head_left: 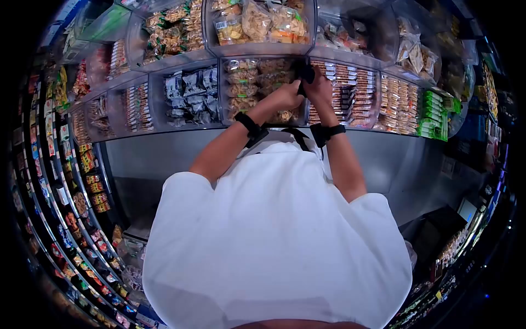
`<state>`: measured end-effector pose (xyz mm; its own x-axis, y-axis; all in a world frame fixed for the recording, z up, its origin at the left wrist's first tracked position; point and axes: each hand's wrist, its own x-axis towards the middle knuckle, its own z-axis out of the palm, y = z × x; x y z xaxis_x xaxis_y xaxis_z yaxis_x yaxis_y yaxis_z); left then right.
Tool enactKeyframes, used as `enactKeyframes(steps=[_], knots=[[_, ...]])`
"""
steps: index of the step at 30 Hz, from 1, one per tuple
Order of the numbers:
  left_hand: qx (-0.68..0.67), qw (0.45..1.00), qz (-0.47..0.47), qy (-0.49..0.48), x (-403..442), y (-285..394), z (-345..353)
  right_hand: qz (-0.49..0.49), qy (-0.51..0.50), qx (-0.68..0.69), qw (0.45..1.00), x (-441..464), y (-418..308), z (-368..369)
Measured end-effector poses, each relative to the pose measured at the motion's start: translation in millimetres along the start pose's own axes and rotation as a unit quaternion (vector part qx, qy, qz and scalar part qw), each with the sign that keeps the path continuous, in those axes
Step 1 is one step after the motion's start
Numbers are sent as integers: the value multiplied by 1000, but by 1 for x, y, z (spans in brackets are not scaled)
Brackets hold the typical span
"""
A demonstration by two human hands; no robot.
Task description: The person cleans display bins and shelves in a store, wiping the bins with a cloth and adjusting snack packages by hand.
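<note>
Both of my hands are together over the front row of clear bins, at the divider right of the middle. My right hand point(319, 89) is closed around a small black object point(304, 71), whose kind I cannot make out. From the left, my left hand point(287, 96) reaches in with its fingers pinched at the lower end of that black object. Under my left hand lie bagged tan snacks point(242, 90) in a bin. Rows of brown wrapped packets point(350, 90) stand in the bin beside my right hand. Each wrist wears a black band.
A bin of dark silver packets point(192, 93) lies to the left, and green packets point(433, 116) stand at the far right. Behind is a higher row of bins with larger snack bags point(256, 22). Stocked shelves point(82, 208) curve along the left side.
</note>
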<state>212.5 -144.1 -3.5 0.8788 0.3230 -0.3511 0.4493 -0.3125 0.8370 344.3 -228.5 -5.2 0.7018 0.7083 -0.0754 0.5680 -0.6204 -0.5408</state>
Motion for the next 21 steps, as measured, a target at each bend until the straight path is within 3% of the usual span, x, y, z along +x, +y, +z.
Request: enactKeyframes(steps=[1, 3, 5, 7, 9, 10, 11, 13, 15, 17, 19, 20, 21], knots=[[26, 999, 37, 21, 0, 0, 1, 10, -3, -13, 1000, -4, -4, -3], [23, 999, -7, -42, -7, 13, -4, -22, 25, -2, 999, -13, 3, -1], [23, 995, -32, -94, -14, 24, -16, -19, -26, 25, 999, -23, 6, -7], [-29, 997, -4, -69, -16, 20, -20, -11, 2, 56, 998, -32, 6, -13], [-56, 998, 28, -26, -12, 20, -20, -67, 149, 146, 976, -36, -2, -22], [-81, 995, 56, 13, -12, 22, -23, -67, 167, 148, 972, -31, -10, -26], [-89, 995, 41, -9, -12, 22, -29, -59, 183, 159, 968, -26, -19, -28], [-108, 985, 120, 66, -9, 15, -31, -96, 215, 154, 960, -11, -41, -32], [-147, 984, 71, 71, -11, 6, -40, -125, 194, 133, 964, -1, -65, -30], [-213, 962, 123, 120, -8, -14, -43, -136, 135, 149, 970, 7, -83, -15], [-143, 982, -86, 84, -30, -6, -74, -116, 126, 188, 967, 8, -107, 9], [-178, 971, -64, 147, -30, -23, -68, -32, 81, 221, 972, 1, -121, 21], [-180, 970, -62, 149, -38, -20, -77, -50, 96, 218, 970, 3, -127, 35]])
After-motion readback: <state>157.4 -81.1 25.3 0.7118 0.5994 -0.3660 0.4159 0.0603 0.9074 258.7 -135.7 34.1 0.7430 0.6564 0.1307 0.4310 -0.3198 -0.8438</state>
